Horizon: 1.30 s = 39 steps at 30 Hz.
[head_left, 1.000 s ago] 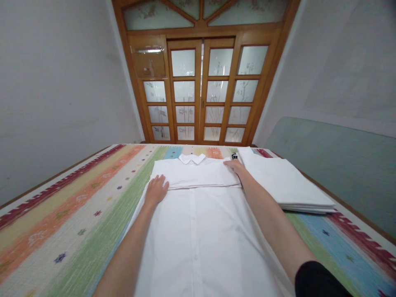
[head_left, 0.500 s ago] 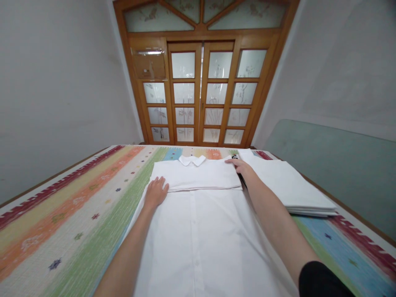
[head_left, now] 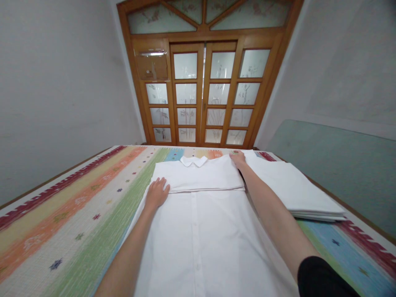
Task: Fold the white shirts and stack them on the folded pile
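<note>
A white collared shirt (head_left: 198,231) lies flat, front side up, on a striped, many-coloured cloth (head_left: 77,206). Its sleeves are folded across the chest just below the collar (head_left: 194,161). My left hand (head_left: 157,192) rests flat, fingers spread, on the shirt's left side at the edge of the folded sleeve. My right hand (head_left: 239,158) reaches to the far right shoulder corner of the shirt and lies on it with fingers extended.
A stack of folded white garments (head_left: 293,189) sits to the right of the shirt. Wooden double doors with frosted glass panes (head_left: 202,95) stand beyond the far edge. A pale green panel (head_left: 334,165) lines the right wall.
My right hand has slid further away along the shirt's right shoulder, towards the far corner. The left hand stays put.
</note>
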### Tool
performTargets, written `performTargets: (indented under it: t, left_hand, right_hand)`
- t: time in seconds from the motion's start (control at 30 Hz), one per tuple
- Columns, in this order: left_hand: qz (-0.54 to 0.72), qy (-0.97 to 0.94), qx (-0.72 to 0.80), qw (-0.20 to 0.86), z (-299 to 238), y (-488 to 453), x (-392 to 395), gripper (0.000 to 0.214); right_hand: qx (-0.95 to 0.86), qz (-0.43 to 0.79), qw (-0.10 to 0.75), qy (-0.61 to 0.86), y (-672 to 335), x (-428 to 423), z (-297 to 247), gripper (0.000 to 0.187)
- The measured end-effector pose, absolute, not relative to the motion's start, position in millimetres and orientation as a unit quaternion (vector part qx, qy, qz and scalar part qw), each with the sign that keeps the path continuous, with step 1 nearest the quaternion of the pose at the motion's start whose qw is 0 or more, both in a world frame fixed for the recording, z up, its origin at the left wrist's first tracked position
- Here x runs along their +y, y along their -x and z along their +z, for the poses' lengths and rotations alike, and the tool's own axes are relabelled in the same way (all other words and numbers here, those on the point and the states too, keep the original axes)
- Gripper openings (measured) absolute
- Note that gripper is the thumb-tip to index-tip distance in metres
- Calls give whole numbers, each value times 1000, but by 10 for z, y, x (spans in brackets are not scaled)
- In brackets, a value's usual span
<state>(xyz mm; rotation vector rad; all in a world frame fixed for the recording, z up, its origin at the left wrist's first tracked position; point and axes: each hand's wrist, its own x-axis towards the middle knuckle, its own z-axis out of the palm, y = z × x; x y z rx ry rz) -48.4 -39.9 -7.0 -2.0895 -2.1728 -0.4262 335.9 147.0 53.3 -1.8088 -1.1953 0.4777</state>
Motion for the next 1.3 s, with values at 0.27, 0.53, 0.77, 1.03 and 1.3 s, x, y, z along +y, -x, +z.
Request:
performTargets:
  t: [0.27, 0.53, 0.77, 1.03, 1.3]
  left_hand:
    - [-144, 684, -714, 41, -74, 473, -392, 45]
    - [-157, 680, -715, 43, -86, 479, -389, 43]
    - [-153, 679, -716, 53, -88, 475, -382, 44]
    - [-134, 686, -714, 49, -87, 475, -379, 45]
    - [-114, 694, -709, 52, -48, 445, -425, 48]
  right_hand:
    - [-597, 177, 318, 715, -3533, 1496, 782, 26]
    - [-656, 77, 303, 686, -3689, 1438, 835, 39]
    - [-678, 37, 267, 683, -3456, 1351, 677, 41]
    - [-736, 73, 182, 647, -3062, 672, -63, 47]
    - [-752, 37, 158, 639, -3059, 268, -258, 62]
